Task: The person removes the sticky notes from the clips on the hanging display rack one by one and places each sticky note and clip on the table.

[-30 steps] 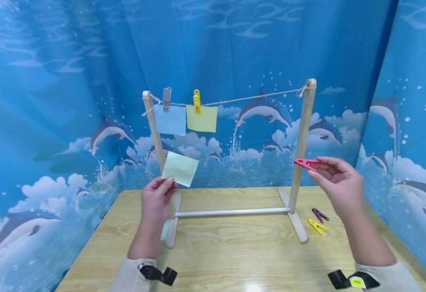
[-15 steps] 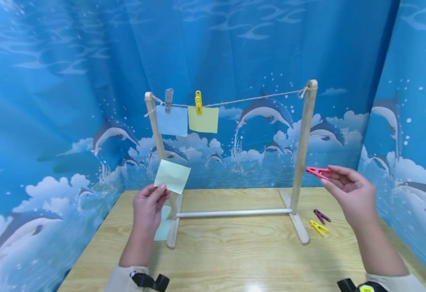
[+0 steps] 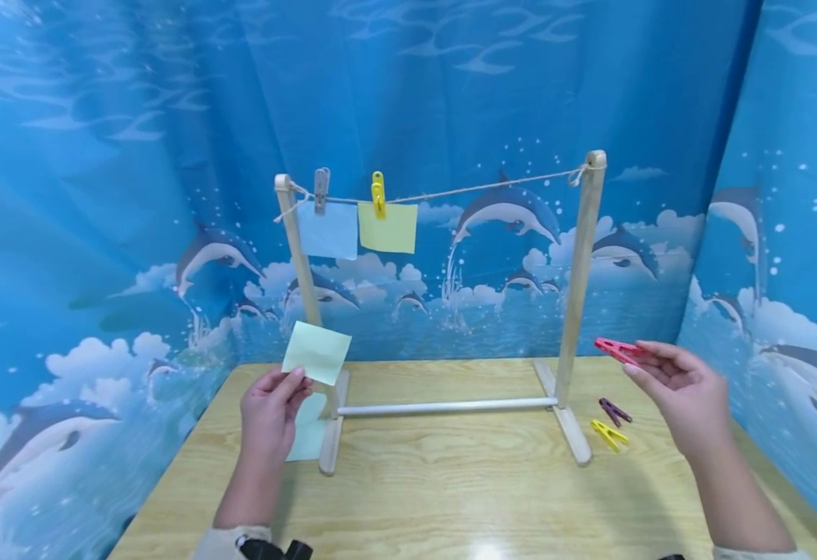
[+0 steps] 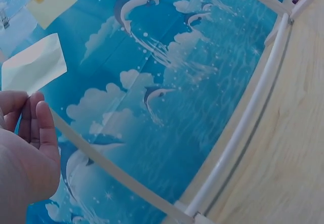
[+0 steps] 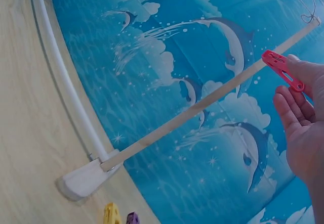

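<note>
My left hand pinches a pale green sheet of paper by its lower edge, in front of the rack's left post. To the right of the right post, my right hand holds a red clothespin between thumb and fingers. A string runs between the posts. On it a grey clothespin holds a light blue paper, and a yellow clothespin holds a yellow-green paper. The right wrist view also shows the red clothespin in the fingers.
The wooden rack has a right post and a white lower bar. Beside its right foot lie a purple clothespin and another yellow clothespin. More pale green paper lies by the left foot on the wooden table.
Both hands have moved down and outward, the left with the green paper and the right with the red clothespin. More of the paper on the table shows now.
</note>
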`<state>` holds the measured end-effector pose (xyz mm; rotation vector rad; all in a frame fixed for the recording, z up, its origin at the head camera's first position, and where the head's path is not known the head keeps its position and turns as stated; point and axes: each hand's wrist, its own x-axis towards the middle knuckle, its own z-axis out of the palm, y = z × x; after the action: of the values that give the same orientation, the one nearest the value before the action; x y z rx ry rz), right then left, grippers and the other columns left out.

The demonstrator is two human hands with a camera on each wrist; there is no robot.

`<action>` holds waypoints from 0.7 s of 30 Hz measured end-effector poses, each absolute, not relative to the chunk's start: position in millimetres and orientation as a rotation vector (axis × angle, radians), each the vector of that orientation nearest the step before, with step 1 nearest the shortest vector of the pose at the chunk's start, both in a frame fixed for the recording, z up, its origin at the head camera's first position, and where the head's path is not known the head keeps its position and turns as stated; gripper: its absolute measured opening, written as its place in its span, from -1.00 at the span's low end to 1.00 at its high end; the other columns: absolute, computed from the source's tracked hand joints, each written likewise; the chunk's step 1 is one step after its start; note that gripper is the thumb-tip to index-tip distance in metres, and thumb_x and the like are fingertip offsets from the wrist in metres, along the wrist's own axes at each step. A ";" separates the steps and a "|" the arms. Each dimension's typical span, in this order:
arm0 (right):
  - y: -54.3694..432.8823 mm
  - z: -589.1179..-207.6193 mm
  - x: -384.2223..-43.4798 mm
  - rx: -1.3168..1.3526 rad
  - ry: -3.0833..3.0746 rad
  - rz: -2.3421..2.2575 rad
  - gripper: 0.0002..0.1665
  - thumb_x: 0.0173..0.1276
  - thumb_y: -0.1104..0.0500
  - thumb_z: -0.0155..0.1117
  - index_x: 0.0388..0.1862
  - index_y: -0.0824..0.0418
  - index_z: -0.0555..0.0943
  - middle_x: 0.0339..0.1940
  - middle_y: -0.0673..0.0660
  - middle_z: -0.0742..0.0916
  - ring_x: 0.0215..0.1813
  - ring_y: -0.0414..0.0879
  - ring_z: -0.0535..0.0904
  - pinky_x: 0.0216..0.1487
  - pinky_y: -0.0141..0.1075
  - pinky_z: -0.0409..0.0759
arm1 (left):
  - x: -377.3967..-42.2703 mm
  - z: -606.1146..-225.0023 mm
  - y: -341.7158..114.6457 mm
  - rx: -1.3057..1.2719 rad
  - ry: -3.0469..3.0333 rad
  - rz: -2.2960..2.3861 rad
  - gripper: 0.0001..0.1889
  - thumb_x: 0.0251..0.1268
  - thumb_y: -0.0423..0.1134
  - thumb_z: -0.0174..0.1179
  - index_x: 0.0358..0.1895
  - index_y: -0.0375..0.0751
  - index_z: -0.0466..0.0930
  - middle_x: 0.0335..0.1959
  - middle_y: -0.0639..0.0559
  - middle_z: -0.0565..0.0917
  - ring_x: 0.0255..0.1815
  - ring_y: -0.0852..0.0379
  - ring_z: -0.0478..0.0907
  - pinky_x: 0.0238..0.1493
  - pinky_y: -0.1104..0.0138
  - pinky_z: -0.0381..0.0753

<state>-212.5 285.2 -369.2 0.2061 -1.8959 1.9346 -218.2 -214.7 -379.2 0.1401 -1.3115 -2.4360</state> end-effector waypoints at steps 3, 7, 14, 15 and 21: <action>290.0 -377.0 -209.2 0.173 -1.892 1.975 -0.61 0.26 0.33 0.39 0.08 0.27 0.61 -0.13 -0.08 0.71 -0.14 -0.33 0.66 -0.18 -0.54 0.62 | -214.1 -384.4 -218.8 0.183 -1.315 -2.449 -0.83 0.24 -0.49 0.28 -0.51 -0.24 0.67 -0.55 -0.04 0.69 -0.51 0.16 0.68 -0.36 0.40 0.71; 296.4 -388.0 -206.2 0.157 -1.850 2.036 -0.63 0.23 0.38 0.39 0.03 0.23 0.63 -0.15 -0.09 0.72 -0.15 -0.32 0.66 -0.16 -0.52 0.63 | -209.2 -393.3 -224.6 0.251 -1.306 -2.469 -0.75 0.27 -0.53 0.22 -0.57 -0.23 0.62 -0.58 -0.04 0.69 -0.53 0.16 0.68 -0.39 0.40 0.70; 307.5 -407.7 -202.6 0.119 -1.799 2.087 -0.60 0.19 0.44 0.40 0.01 0.17 0.66 -0.17 -0.08 0.74 -0.15 -0.31 0.67 -0.13 -0.51 0.62 | -204.2 -412.9 -234.9 0.271 -1.275 -2.483 -0.78 0.25 -0.57 0.22 -0.50 -0.23 0.64 -0.58 -0.04 0.68 -0.54 0.16 0.67 -0.41 0.41 0.70; 309.2 -411.0 -201.6 0.108 -1.800 2.091 -0.59 0.19 0.44 0.40 0.01 0.16 0.66 -0.17 -0.09 0.74 -0.15 -0.31 0.67 -0.13 -0.52 0.62 | -203.3 -415.8 -236.4 0.266 -1.265 -2.484 -0.79 0.24 -0.58 0.21 -0.48 -0.23 0.64 -0.57 -0.04 0.68 -0.54 0.16 0.67 -0.41 0.41 0.70; 315.3 -430.2 -197.8 0.040 -1.754 2.126 -0.57 0.16 0.47 0.41 0.00 0.16 0.66 -0.17 -0.08 0.75 -0.16 -0.29 0.69 -0.13 -0.48 0.62 | -195.8 -429.7 -249.4 0.359 -1.265 -2.433 -0.80 0.23 -0.59 0.23 -0.41 -0.20 0.65 -0.55 -0.02 0.68 -0.54 0.17 0.67 -0.42 0.43 0.69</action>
<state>-197.8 315.3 -430.2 0.0398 -1.7545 2.1262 -195.8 -249.4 -429.7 0.3594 -1.2647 -2.4329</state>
